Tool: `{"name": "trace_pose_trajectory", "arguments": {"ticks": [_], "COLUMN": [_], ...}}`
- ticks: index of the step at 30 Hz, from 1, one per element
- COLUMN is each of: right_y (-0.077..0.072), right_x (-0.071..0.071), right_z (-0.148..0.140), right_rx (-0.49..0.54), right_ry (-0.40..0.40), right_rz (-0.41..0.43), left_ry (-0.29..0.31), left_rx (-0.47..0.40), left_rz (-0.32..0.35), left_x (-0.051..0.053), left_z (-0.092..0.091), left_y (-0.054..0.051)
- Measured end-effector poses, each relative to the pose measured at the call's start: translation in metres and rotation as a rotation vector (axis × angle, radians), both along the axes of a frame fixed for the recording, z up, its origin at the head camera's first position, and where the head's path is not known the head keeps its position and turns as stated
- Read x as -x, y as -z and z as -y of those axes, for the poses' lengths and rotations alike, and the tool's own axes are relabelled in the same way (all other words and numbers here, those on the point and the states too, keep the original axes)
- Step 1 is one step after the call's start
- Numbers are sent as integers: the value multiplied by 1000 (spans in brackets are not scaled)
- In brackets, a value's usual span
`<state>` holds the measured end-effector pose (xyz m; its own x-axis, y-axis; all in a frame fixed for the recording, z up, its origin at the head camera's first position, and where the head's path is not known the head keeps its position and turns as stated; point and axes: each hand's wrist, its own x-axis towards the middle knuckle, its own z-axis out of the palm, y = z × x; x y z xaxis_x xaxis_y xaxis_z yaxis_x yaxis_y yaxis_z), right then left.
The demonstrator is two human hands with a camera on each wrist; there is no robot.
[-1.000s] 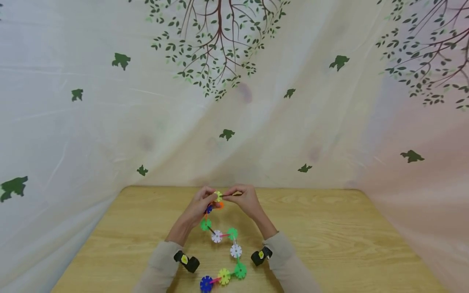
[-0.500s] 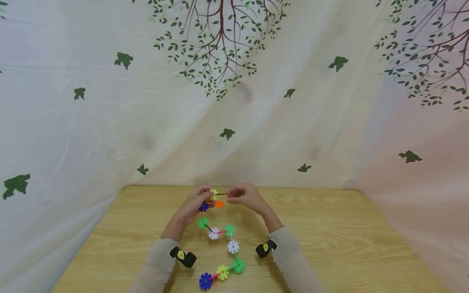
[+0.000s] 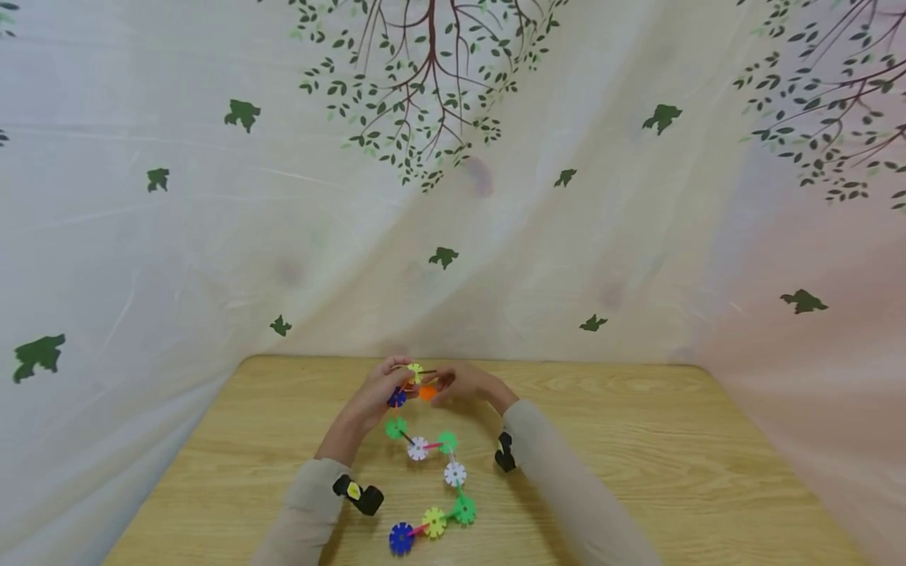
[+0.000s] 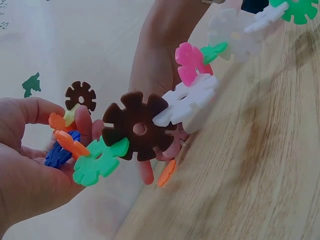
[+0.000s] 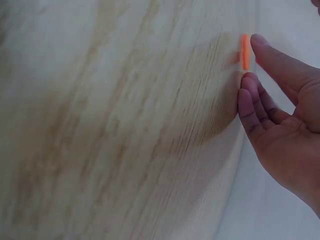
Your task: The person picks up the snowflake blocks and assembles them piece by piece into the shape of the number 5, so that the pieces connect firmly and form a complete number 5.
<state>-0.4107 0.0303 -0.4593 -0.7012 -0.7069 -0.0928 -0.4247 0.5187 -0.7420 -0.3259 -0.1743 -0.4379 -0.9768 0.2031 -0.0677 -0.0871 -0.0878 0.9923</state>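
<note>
My left hand (image 3: 371,399) holds the far end of a chain of slotted plastic snowflake discs (image 3: 418,449), pinching it near a yellow disc (image 3: 415,370). Beyond that, a brown disc (image 4: 80,96) projects from this end. Blue (image 4: 59,155) and orange discs (image 4: 72,144) lie close to the palm. A loose orange disc (image 5: 245,51) is on the table, beside the fingertips of my right hand (image 5: 290,102). The right thumb and fingers are spread near it; whether they touch it, I cannot tell. Nothing is gripped in that hand.
The chain winds toward me along the wooden table (image 3: 637,472), ending in a dark blue disc (image 3: 401,538). A pale curtain (image 3: 531,275) with leaf and branch prints hangs behind the table's far edge. Each wrist wears a black camera (image 3: 359,495).
My right hand has let go of the brown disc at the chain's end and moved down to the loose orange disc. The left hand keeps its hold and shifted only slightly.
</note>
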Motion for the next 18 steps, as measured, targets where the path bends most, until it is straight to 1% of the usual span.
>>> {"name": "trace_pose_trajectory", "arguments": {"ticks": [4,8,14,18], "right_y": [1,5,5,2], "right_x": [2,3,-2,-9], "right_z": [4,4,-3,-14], "right_rx": [-22,-9,43,94], "right_ry": [1,10,37,96], "right_rz": [-36,-74,-57,-21], "left_ry": [8,19,14,0], "left_rx": [0,-3,20,51], "left_rz": [-6,-10,-28,-31], "left_x": [0,2,2,0], "left_z": [-1,-4,-8,-7], "left_y": [1,2,4,4]}}
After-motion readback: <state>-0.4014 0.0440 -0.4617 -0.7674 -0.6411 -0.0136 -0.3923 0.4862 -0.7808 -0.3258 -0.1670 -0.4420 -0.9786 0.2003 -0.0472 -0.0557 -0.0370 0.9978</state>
